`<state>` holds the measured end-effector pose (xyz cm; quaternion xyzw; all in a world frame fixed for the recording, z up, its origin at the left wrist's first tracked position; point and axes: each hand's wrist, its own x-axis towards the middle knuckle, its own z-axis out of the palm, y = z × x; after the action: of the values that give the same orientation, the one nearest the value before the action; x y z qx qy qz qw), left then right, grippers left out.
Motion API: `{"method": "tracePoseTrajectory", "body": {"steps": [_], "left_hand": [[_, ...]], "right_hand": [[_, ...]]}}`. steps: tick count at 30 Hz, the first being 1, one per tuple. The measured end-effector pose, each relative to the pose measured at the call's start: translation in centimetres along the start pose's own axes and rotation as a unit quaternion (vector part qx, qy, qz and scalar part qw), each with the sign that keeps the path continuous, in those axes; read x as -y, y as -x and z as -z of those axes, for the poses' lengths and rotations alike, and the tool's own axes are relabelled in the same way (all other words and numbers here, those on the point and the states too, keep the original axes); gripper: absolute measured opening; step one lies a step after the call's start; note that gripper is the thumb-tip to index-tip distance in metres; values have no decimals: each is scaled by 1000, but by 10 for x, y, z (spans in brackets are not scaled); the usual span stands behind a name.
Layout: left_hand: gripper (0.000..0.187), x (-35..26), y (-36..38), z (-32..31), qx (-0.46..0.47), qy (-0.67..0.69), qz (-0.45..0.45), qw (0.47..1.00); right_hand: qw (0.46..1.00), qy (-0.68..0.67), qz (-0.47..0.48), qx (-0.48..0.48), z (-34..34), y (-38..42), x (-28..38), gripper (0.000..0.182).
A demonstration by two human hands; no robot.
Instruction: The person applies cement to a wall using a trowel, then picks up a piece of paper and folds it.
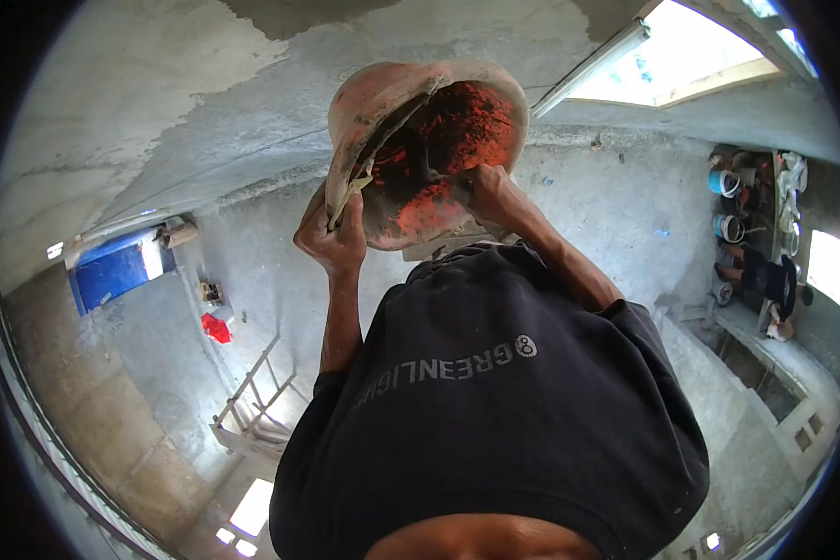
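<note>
A mortar-crusted tub [509, 75], red and dark inside, is tipped so that its mouth faces me. My left hand [336, 233] is closed on its left rim, the thumb lying over the edge by a thin yellowish strip [357, 183]. Inside the mouth, at the lower right, my right hand [493, 198] is closed in a fist. A dark, narrow shape [427, 166] lies just left of that fist. Whatever the right fingers hold is hidden from view.
Bare plaster wall [252, 75] rises close in front. A wooden frame [257, 392], a red item [217, 328] and a blue panel [112, 275] are at left. Along the right side are buckets [726, 227] and another person [765, 280]. A bright opening [672, 56] is upper right.
</note>
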<state>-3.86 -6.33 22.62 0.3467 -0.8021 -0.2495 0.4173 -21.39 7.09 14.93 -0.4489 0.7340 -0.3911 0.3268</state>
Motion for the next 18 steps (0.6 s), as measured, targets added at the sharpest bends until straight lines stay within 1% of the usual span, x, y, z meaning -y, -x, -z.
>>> {"method": "tracePoseTrajectory", "body": {"steps": [1,3,4,5,6,7,9,10,12,13,14,15,16,18], "left_hand": [[20,2,0,0,5,-2,-6,1000],[20,2,-3,1,16,-4,-12,1000],[20,0,-4,3,25,4,12,1000],[21,-1,-5,4,34,11,36,999],[21,0,-6,4,37,11,34,999],[20,1,-8,5,38,14,39,998],[20,0,-12,6,39,17,42,998],[18,-1,-14,7,40,31,56,997],[17,-1,-19,8,39,45,69,996],[17,-2,-19,9,35,56,95,993],[17,-3,-20,11,31,67,122,990],[17,-3,-22,12,32,67,122,990],[17,-5,-21,10,18,77,140,987],[18,-7,-19,11,5,85,157,984]], "right_hand": [[1000,-4,-3,-4,0,-1,1,20],[1000,-10,-9,21,1,-3,6,23],[1000,-14,-12,18,3,-3,6,23],[998,-31,-30,38,4,-3,6,25],[996,-48,-47,59,6,-3,6,27],[996,-50,-48,57,8,-3,6,27],[994,-49,-50,81,13,-5,4,35],[994,-50,-51,80,14,-7,0,35],[989,-75,-7,126,17,-13,-11,36],[989,-76,-6,125,13,-11,-18,36],[977,-177,-55,109,7,-9,-26,34],[952,-274,-104,91,7,-9,-20,33],[952,-274,-103,90,13,-7,-17,33],[946,-237,-142,171,23,-1,-2,36]]}}
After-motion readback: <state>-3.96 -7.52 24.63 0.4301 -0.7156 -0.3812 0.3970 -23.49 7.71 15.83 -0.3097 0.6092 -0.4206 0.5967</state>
